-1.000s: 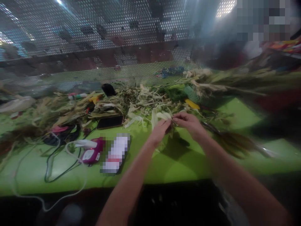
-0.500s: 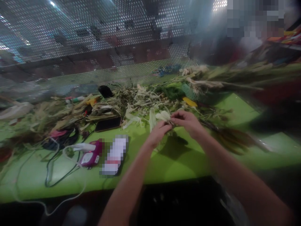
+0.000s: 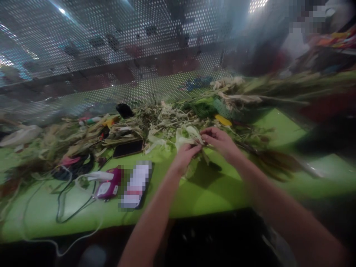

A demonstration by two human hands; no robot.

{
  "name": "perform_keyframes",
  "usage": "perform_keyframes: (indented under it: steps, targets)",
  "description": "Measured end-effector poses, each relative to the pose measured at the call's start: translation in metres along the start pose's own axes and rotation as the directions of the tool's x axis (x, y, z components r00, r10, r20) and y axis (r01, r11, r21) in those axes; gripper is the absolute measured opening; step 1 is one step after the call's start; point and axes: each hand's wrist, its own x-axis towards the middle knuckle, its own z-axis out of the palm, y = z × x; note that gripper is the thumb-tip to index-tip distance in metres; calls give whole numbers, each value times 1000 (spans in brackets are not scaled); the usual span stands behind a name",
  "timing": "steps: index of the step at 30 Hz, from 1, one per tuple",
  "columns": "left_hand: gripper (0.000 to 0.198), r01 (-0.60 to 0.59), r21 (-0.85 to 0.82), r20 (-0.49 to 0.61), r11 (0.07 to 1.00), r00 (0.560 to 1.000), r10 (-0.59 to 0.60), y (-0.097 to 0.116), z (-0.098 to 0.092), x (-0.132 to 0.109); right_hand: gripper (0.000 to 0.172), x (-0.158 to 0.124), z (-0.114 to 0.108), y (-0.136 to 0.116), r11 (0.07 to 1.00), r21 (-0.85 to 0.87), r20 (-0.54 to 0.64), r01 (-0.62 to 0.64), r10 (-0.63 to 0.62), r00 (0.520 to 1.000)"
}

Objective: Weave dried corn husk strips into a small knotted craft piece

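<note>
Pale corn husk strips [image 3: 185, 135] form a loose bundle above the green table, pinched between the fingers of my left hand [image 3: 185, 155]. From the other side, my right hand [image 3: 221, 141] has its thumb and fingertips closed together on the bundle's right edge. Some husk ends dangle below my fingers, over a dark shadow on the tabletop. Just behind and left of the bundle lie more pale husk pieces [image 3: 157, 140]. My fingertips partly cover the middle of the bundle, so how its strips are joined there is hidden.
Dried husks [image 3: 167, 116] are heaped along the back, before a perforated metal screen [image 3: 139, 48]. On the left lie a dark phone [image 3: 128, 148], a lit phone [image 3: 137, 184], a magenta device [image 3: 109, 185] and loose cords. Scissors-like handles [image 3: 278, 165] blur at right. A person stands behind.
The husk strips have spread and folded over to the left, above my left hand. My right fingers have shifted slightly at the bundle's edge. The camera view has tilted a little.
</note>
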Motion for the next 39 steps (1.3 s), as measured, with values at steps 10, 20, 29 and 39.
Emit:
perform_keyframes:
  steps: [10,20,29,39]
  targets:
    - [32,-23,-204,-209,979,978,-21,1,-4,7,29,3,-1,14,991,-136,8,-16,18,1000]
    - [38,-40,-148,-258,988,966,0,-3,-8,10,15,-2,-4,8,837,-471,-144,280,-386,911]
    - [38,-92,-182,-166,979,984,62,-3,-5,8,14,-3,3,14,625,-645,84,439,-513,854]
    - [30,-132,-88,-181,987,977,115,-9,-10,13,12,-1,1,18,589,-658,202,469,-462,864]
